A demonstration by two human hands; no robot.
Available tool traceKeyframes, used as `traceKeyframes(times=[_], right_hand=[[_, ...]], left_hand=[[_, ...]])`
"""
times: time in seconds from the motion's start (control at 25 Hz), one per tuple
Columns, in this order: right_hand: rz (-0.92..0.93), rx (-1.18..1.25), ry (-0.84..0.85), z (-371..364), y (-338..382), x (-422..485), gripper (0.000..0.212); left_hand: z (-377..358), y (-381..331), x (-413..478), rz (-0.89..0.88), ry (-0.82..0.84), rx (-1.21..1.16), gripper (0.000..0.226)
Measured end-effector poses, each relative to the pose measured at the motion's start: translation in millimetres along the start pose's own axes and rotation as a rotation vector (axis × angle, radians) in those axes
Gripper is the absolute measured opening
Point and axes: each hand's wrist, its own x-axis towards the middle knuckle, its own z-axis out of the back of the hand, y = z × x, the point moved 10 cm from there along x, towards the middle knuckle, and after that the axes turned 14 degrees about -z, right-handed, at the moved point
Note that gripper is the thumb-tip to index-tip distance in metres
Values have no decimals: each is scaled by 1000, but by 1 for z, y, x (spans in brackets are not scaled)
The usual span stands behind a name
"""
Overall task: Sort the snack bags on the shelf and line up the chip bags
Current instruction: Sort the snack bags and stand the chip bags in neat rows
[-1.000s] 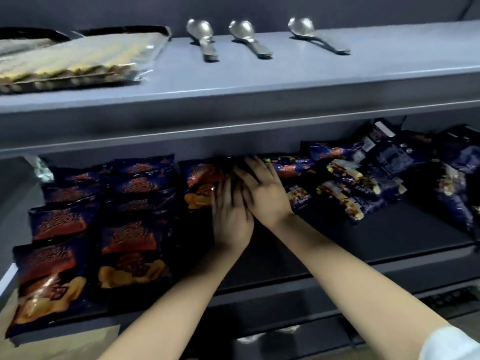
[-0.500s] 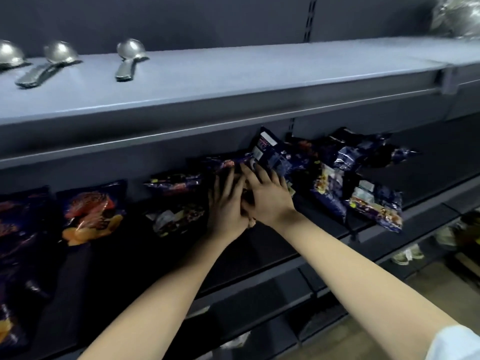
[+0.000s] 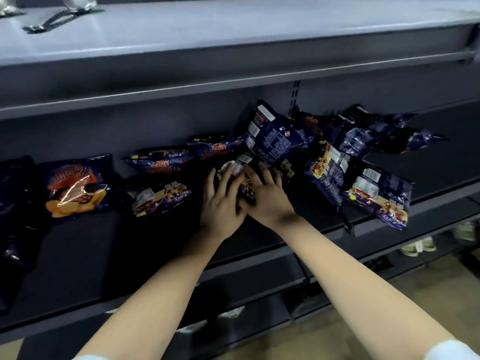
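With left hand (image 3: pixel 224 203) and right hand (image 3: pixel 268 200) pressing straight, spread fingers on a small snack bag (image 3: pixel 246 190), dragging it risked toppling the leaning blue bag (image 3: pixel 275 136) just beyond.

Dark shelf (image 3: pixel 78 255) w/ chip bag (image 3: pixel 75 188) left, snack bags (image 3: pixel 275 139) piled right.

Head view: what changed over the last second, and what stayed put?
Both hands moved right along the shelf, from beside the orange chip bag to the edge of the blue snack pile. The left hand and right hand now lie side by side, fingers fairly straight, on a small snack bag; nothing is lifted. The view swung right with them. The bags look unmoved.
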Motion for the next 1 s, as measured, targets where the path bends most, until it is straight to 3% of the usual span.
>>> traceKeyframes(times=[0.32, 0.56, 0.72, 0.88, 1.0], right_hand=[[9, -6, 4, 1, -5, 5, 79], [19, 32, 26, 6, -3, 1, 78], [39, 209, -30, 23, -6, -5, 75], [27, 614, -141, 70, 1, -14, 66], [-13, 1067, 125, 68, 13, -13, 50]], left_hand=[[-7, -1, 2, 23, -11, -50, 70], [-7, -5, 6, -14, 148, -40, 80], [38, -1, 2, -45, -71, -83, 94], [81, 30, -5, 163, -308, -424, 92], [69, 55, -16, 485, -318, -983, 87]])
